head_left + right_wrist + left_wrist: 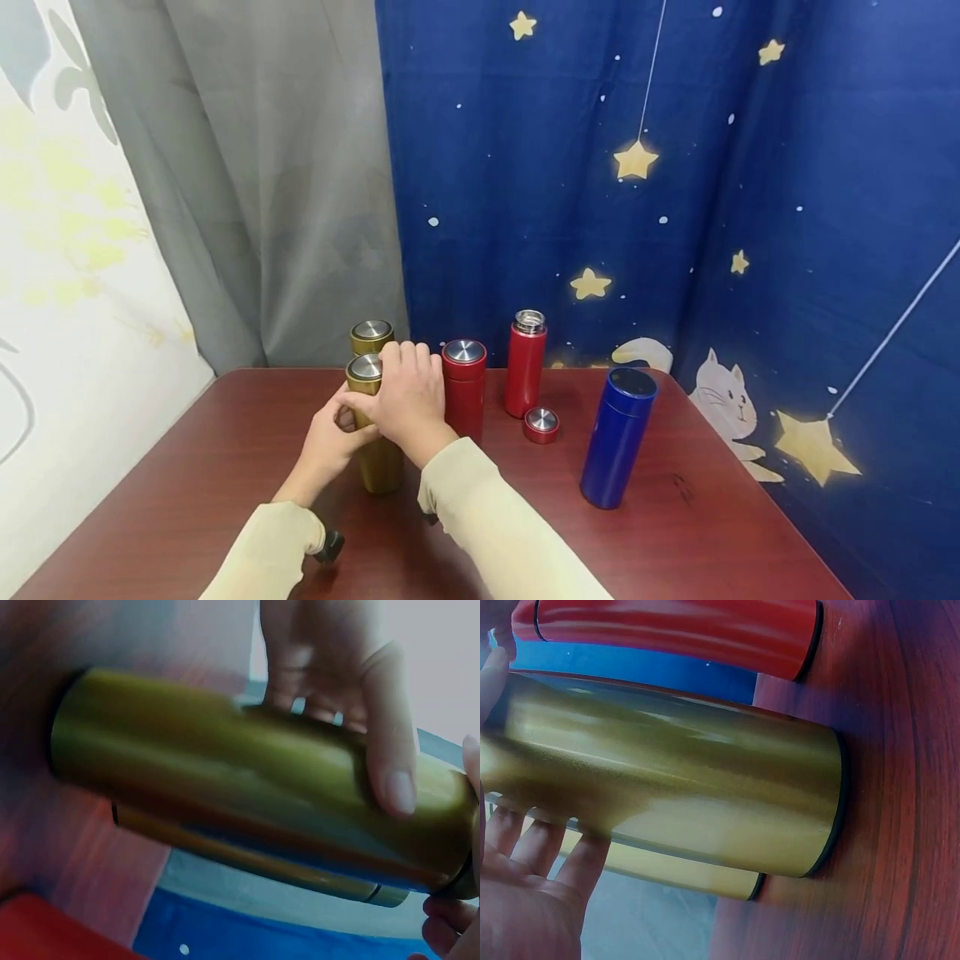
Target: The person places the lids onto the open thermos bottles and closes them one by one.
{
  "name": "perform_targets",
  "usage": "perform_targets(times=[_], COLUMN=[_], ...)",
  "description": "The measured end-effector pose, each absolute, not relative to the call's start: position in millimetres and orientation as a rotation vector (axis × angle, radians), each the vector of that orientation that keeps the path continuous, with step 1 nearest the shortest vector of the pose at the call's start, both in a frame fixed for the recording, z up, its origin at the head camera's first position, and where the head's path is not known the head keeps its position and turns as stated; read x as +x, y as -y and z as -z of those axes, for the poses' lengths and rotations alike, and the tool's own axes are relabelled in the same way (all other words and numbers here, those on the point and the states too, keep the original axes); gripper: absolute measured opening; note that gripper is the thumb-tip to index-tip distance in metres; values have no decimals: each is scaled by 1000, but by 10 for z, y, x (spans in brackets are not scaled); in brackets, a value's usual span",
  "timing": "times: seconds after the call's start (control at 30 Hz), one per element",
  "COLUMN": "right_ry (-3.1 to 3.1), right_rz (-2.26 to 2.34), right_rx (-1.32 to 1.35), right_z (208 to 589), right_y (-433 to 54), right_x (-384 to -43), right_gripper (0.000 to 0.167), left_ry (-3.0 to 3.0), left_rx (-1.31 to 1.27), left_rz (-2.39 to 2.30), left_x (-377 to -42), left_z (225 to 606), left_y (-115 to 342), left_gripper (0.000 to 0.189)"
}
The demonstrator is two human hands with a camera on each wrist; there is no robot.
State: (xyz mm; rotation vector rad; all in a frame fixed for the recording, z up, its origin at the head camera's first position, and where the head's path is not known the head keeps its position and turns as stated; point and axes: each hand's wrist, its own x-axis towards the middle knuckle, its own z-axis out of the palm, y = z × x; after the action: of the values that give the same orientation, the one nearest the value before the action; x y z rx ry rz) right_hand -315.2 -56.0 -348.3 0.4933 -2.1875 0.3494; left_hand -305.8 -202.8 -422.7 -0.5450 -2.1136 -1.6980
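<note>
The front gold thermos flask stands upright on the table. My left hand grips its body from the left; in the right wrist view the left thumb lies across the gold side. At the top, my right hand holds the silver-topped lid, its fingers curled at the rim and partly cut off by the frame edge. A second gold flask stands just behind, mostly hidden. Right of the hands is a lidded red flask, partly covered by the right hand.
Farther right stands an open red flask, with a red lid on the table beside it. A blue flask stands near the right side of the red-brown table. Grey and blue star-patterned curtains hang behind.
</note>
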Motion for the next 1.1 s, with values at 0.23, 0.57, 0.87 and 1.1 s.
perform_targets(times=[0.23,0.57,0.87,1.1], right_ry=[2265,2235,2082,2099], right_rz=[-569,-1206,-1849,-1652], right_rx=[543,853,1069,999], right_z=[3477,3582,3578,3672], right_y=[469,332,293,263], right_x=[-3082,-3120,-3183,-3158], right_gripper=[63,60,52,51], left_ry=[2160,2125,2153,2159], left_rx=[-524,-563,-535,-519], left_rz=[1674,1733,1692,1691], left_x=[-3073,-3074,-3066,-3060], left_z=[4240,4239,4212,4220], left_y=[2040,2023,2005,2037], left_gripper=[87,87,89,89])
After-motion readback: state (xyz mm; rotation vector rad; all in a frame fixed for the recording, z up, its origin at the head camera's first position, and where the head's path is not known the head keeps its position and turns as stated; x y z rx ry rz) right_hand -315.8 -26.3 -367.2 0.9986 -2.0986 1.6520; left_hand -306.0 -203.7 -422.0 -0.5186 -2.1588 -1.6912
